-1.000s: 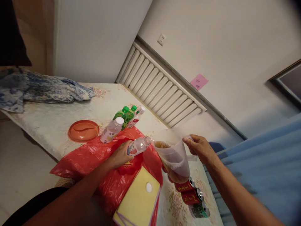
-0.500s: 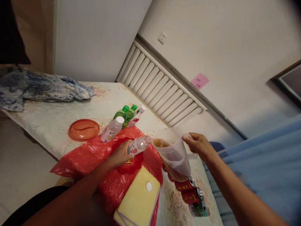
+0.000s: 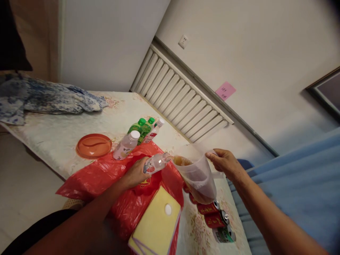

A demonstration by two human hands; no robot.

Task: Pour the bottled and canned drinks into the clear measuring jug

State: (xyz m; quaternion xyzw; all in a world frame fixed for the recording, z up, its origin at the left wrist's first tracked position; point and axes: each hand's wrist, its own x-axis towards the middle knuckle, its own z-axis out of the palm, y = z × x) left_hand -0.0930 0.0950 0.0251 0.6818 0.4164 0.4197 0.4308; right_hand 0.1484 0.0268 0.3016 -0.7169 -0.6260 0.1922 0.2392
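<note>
My left hand (image 3: 136,172) is wrapped round a clear plastic bottle (image 3: 156,163) with a printed label. The bottle is tilted, its uncapped mouth at the rim of a translucent pitcher (image 3: 200,179). My right hand (image 3: 223,161) grips the pitcher at its upper right edge. Brown liquid shows inside the tilted pitcher. Under the bottle lies a red plastic bag (image 3: 98,177). On the bag rests a yellow notebook-like case (image 3: 158,223) with a white cap (image 3: 168,209) on top.
Several bottles stand behind the bag, among them a white-capped one (image 3: 124,147) and green-capped ones (image 3: 138,126). An orange-red dish (image 3: 94,146) sits left. Red cans (image 3: 216,219) and a green can (image 3: 224,234) are at the right. Patterned cloth (image 3: 61,99) lies far left.
Almost nothing differs; the view has shifted very slightly. Both hands keep their holds, with the bottle still tilted at the pitcher's rim.
</note>
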